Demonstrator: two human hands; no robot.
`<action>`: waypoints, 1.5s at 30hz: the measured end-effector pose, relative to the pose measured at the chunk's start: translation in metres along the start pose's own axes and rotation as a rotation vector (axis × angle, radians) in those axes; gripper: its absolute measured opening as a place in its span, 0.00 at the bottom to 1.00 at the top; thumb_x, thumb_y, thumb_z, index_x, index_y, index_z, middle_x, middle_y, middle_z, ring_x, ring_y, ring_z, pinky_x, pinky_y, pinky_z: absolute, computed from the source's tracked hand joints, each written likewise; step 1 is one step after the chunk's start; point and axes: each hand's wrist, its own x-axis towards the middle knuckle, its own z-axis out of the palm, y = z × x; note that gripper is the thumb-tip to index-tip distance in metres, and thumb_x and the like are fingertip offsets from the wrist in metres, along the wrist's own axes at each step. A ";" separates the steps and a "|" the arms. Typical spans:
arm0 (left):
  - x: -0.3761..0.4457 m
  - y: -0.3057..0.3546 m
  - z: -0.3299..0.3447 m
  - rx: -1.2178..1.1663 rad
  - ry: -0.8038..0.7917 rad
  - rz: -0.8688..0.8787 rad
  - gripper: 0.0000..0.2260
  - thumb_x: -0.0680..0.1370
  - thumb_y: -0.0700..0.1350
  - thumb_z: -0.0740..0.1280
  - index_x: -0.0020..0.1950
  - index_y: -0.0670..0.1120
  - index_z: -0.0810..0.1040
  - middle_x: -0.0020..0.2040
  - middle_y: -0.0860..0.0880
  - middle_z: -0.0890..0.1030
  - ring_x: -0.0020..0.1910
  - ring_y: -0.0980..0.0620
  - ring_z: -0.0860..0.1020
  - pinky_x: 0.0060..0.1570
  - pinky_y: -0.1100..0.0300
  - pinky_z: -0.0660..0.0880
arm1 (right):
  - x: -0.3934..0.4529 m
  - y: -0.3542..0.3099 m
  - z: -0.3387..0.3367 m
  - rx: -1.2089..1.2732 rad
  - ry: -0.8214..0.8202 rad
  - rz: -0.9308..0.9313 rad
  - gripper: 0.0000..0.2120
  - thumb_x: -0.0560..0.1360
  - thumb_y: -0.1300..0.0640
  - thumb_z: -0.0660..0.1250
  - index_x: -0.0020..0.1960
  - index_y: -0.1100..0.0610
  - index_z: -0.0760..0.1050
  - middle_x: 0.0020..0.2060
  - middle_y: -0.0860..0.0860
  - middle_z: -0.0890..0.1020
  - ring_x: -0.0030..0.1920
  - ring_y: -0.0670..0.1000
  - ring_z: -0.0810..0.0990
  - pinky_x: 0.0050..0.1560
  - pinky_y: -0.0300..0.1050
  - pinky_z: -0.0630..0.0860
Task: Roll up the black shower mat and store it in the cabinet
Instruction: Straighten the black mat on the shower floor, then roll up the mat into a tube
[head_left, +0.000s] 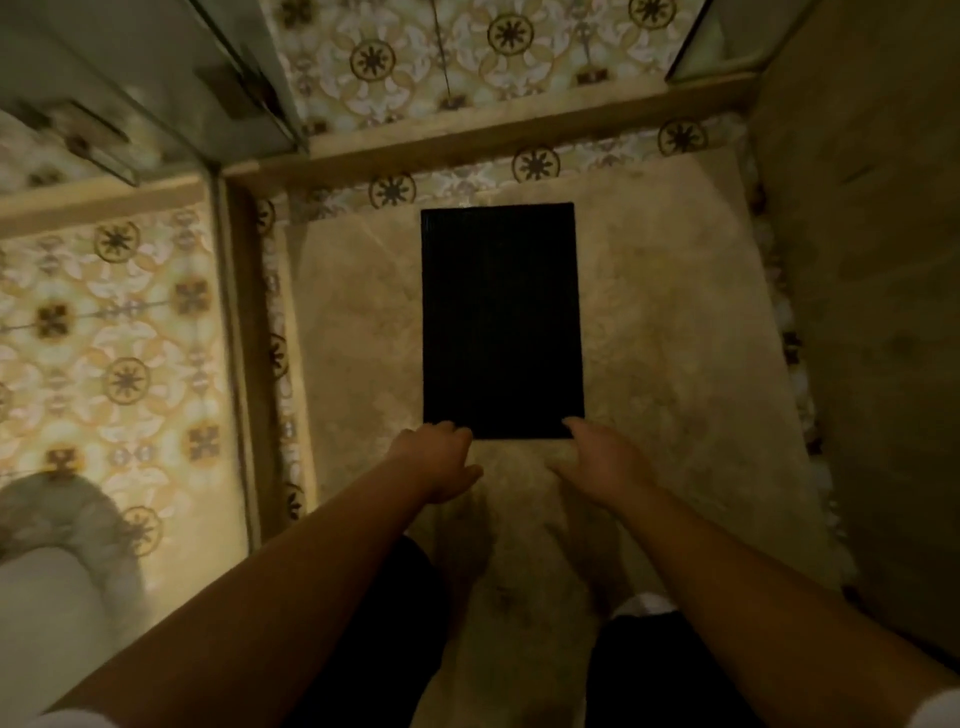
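Black and unmarked, the shower mat lies flat and fully unrolled on the beige stone floor at the centre of the frame; no brand, label or writing can be read on it or anywhere else in view. It is a plain rectangle whose long axis runs from the bottom of the frame toward the top, with one short edge nearest the person and the other near a band of patterned floral tiles and a raised stone sill in the upper part of the frame. Its surface shows faint ribbing running lengthwise. Both bare forearms reach in from the bottom corners toward the near short edge. The left hand is at the lower left corner of the mat, its fingers curled down over the edge, though blur makes it impossible to tell whether they actually pinch the mat or only touch it. The right hand is at the lower right corner, fingers loosely extended and slack, the tips just at the edge and gripping nothing that can be made out. More patterned tiles fill the left of the frame, with a pale rounded fixture at lower left and glass panels at upper left. Dark clothing shows at the bottom between the arms. A plain wall fills the right side.
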 end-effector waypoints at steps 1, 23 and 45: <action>0.024 -0.004 0.013 -0.014 0.009 -0.011 0.27 0.76 0.63 0.59 0.68 0.49 0.67 0.64 0.44 0.73 0.60 0.43 0.73 0.55 0.46 0.73 | 0.022 0.008 0.014 0.160 0.031 0.039 0.34 0.70 0.38 0.68 0.71 0.51 0.64 0.66 0.53 0.74 0.63 0.55 0.74 0.58 0.49 0.71; 0.181 -0.035 0.125 0.208 0.407 0.253 0.14 0.77 0.43 0.59 0.63 0.47 0.73 0.58 0.46 0.76 0.55 0.44 0.73 0.43 0.52 0.74 | 0.173 0.062 0.097 -0.646 0.149 -0.581 0.20 0.72 0.42 0.63 0.58 0.54 0.72 0.52 0.53 0.77 0.51 0.56 0.76 0.46 0.50 0.72; 0.188 -0.021 0.111 0.034 0.594 0.109 0.13 0.76 0.43 0.65 0.60 0.50 0.75 0.52 0.44 0.75 0.50 0.41 0.73 0.41 0.50 0.69 | 0.178 0.066 0.083 -0.390 0.319 -0.214 0.17 0.74 0.45 0.66 0.54 0.56 0.72 0.49 0.55 0.76 0.48 0.57 0.74 0.42 0.50 0.72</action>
